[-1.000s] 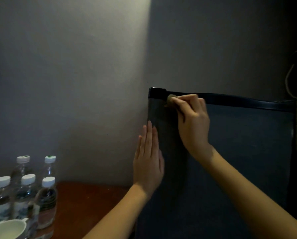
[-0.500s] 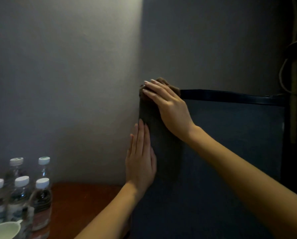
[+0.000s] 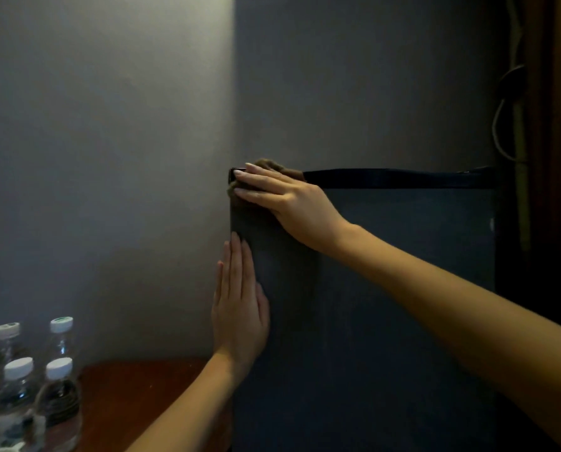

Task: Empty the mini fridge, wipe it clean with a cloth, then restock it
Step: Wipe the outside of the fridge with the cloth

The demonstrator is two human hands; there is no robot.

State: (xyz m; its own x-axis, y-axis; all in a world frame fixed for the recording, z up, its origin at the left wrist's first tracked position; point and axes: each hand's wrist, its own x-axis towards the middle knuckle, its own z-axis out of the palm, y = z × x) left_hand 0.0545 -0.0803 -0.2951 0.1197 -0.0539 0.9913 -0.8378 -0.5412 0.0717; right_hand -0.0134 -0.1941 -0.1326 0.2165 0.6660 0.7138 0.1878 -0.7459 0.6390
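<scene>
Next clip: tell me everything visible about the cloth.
The cloth is brownish, soft-looking and bunched. It is mostly hidden beneath the right hand, whose straight fingers press it onto the top left corner, as seen, of the dark mini fridge. A rumpled hump shows above the fingers. The left hand does not touch it.

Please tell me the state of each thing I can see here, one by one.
fridge, upright, no inside showing
cloth, pressed on the fridge's top left corner
right hand, flat, pressing the cloth
left hand, flat against the fridge's left edge
bottles, upright, capped, on the table
</scene>
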